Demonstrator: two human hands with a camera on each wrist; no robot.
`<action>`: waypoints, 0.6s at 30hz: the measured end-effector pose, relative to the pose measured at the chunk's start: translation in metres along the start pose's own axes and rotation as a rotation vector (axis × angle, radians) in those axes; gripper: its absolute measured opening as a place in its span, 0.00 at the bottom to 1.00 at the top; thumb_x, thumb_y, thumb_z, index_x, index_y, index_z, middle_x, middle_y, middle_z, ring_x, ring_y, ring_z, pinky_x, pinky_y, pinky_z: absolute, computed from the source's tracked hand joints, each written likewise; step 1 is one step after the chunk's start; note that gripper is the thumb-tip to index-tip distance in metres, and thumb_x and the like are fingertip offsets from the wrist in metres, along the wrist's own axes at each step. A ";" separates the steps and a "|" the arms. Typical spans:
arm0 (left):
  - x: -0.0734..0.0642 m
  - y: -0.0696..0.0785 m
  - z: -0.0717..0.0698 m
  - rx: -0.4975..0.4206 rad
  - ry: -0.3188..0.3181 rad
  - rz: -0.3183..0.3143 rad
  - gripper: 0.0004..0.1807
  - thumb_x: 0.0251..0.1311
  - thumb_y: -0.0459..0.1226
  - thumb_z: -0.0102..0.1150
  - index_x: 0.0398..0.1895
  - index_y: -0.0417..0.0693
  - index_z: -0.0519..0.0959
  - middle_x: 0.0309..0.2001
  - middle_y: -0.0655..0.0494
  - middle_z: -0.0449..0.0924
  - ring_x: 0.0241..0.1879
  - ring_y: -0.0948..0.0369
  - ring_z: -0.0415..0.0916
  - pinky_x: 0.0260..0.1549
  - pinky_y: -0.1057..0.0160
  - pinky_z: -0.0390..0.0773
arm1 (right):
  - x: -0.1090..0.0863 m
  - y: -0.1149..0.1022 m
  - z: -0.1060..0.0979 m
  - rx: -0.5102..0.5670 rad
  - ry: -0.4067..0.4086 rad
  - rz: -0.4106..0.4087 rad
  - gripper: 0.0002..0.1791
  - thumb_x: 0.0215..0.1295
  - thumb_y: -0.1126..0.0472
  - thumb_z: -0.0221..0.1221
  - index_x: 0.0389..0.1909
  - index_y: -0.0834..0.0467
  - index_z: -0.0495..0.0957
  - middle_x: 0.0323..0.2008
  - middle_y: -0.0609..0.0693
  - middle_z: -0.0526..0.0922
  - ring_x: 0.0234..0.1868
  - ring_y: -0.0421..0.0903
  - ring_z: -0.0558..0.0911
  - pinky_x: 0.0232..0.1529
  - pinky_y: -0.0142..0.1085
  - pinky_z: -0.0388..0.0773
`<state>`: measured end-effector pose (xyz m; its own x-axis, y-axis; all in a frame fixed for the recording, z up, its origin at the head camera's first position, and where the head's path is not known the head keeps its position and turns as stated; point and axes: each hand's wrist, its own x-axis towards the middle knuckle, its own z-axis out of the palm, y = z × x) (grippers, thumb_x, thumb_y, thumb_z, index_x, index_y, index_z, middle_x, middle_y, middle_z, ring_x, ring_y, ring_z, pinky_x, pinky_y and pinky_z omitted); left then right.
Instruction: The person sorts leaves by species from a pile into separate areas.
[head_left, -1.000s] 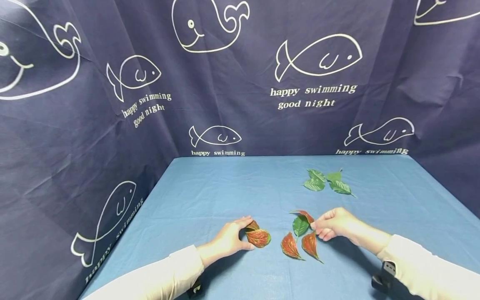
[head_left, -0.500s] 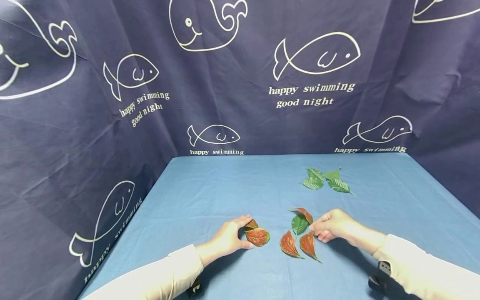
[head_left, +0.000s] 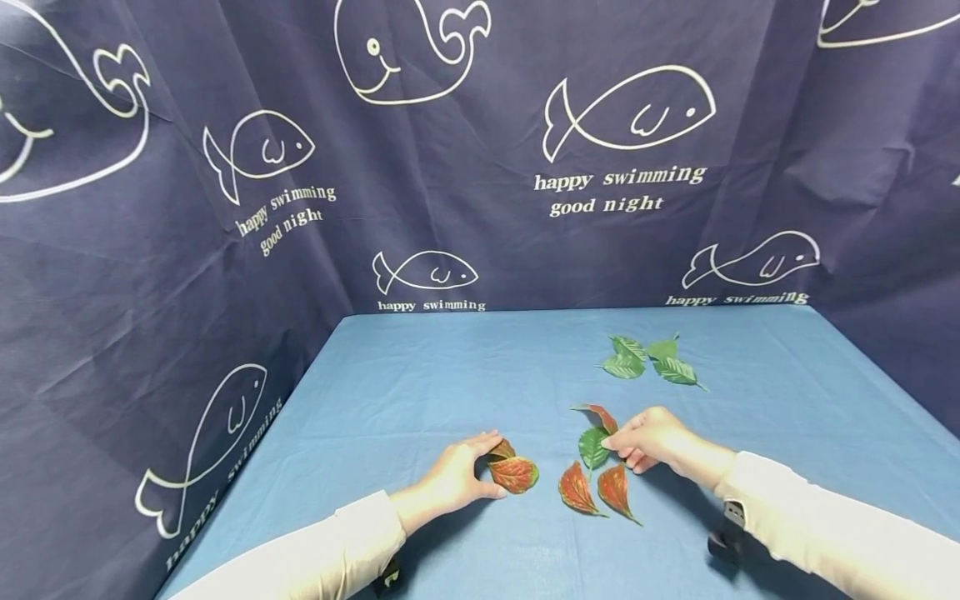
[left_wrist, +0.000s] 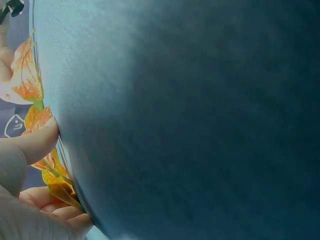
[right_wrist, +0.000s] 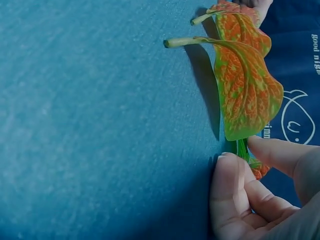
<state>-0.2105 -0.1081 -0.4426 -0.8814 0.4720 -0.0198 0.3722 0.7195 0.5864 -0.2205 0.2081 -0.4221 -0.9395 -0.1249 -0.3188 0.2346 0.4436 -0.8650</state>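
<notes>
Two red-and-green leaves, the front one (head_left: 513, 475) overlapping the other (head_left: 501, 449), lie on the blue cloth within the curve of my left hand (head_left: 452, 477). Its thumb and fingers rest at their edges, spread apart. To the right, my right hand (head_left: 660, 443) pinches the edge of a green leaf (head_left: 592, 450) between thumb and finger; in the right wrist view the leaf's green edge (right_wrist: 242, 149) shows by the fingertips. A red leaf (head_left: 602, 418) lies just behind it. Two more red leaves, left (head_left: 576, 488) and right (head_left: 615, 488), lie in front with stems toward me.
Several green leaves lie farther back in two small groups, one left (head_left: 625, 360) and one right (head_left: 672, 367). Blue cloth (head_left: 420, 375) covers the table. Dark blue curtains (head_left: 450, 200) with white fish prints enclose the back and sides.
My right hand has moved left and slightly away from me, and the green leaf and the red leaf behind it have shifted a little. The left hand stays in place.
</notes>
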 end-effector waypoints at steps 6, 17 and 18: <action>0.000 -0.001 0.001 0.001 0.003 0.005 0.42 0.49 0.41 0.74 0.68 0.42 0.68 0.70 0.49 0.66 0.69 0.48 0.63 0.66 0.45 0.66 | 0.007 0.002 -0.002 0.072 -0.045 0.016 0.12 0.58 0.64 0.65 0.36 0.71 0.82 0.21 0.51 0.82 0.19 0.40 0.80 0.26 0.34 0.84; 0.000 0.001 -0.001 0.001 0.000 0.005 0.42 0.49 0.41 0.74 0.68 0.41 0.68 0.69 0.48 0.67 0.69 0.47 0.63 0.66 0.45 0.65 | 0.005 0.001 -0.009 0.193 -0.185 -0.048 0.14 0.62 0.69 0.58 0.44 0.77 0.77 0.29 0.54 0.87 0.29 0.44 0.86 0.37 0.37 0.86; 0.000 0.001 -0.001 0.002 -0.001 0.005 0.42 0.49 0.41 0.74 0.68 0.41 0.68 0.69 0.48 0.67 0.69 0.47 0.63 0.66 0.46 0.65 | 0.006 0.002 -0.009 0.197 -0.191 -0.049 0.15 0.62 0.69 0.58 0.45 0.77 0.77 0.29 0.53 0.87 0.30 0.44 0.86 0.38 0.37 0.86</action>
<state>-0.2102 -0.1081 -0.4411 -0.8792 0.4761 -0.0178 0.3771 0.7183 0.5847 -0.2280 0.2164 -0.4217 -0.8914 -0.3150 -0.3259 0.2516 0.2541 -0.9339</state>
